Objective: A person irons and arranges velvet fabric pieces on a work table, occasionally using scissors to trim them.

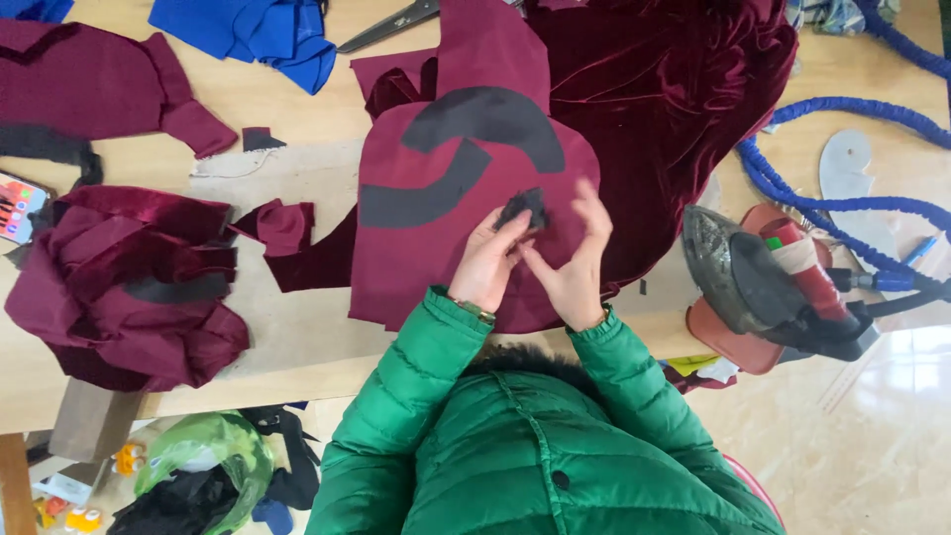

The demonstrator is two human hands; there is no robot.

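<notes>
Head view: the left hand [488, 266] and the right hand [576, 260] meet above a maroon fabric panel [416, 258] that lies flat on the wooden counter [297, 337]. Both sleeves are green and quilted.

The left hand pinches a small black fabric scrap [522, 207] between thumb and fingertips. The right hand has its fingers [595, 205] partly spread and curled toward the same scrap; contact on that side cannot be confirmed. The scrap sits just above the right-centre area of the panel.

Two curved black strips [466, 149] lie on the upper half of the panel, one arching over the other. A large piece of dark red velvet [674, 109] spreads behind and to the right of the panel, partly under it.

To the right, an iron [753, 282] rests on a reddish stand near the counter edge, with a blue coiled hose [842, 168] running behind it.

To the left, a crumpled pile of maroon cloth [129, 282] lies well apart from the hands. A blue cloth [258, 35] and scissors [386, 28] lie at the far edge of the counter. A phone [18, 206] shows at the left border.
</notes>
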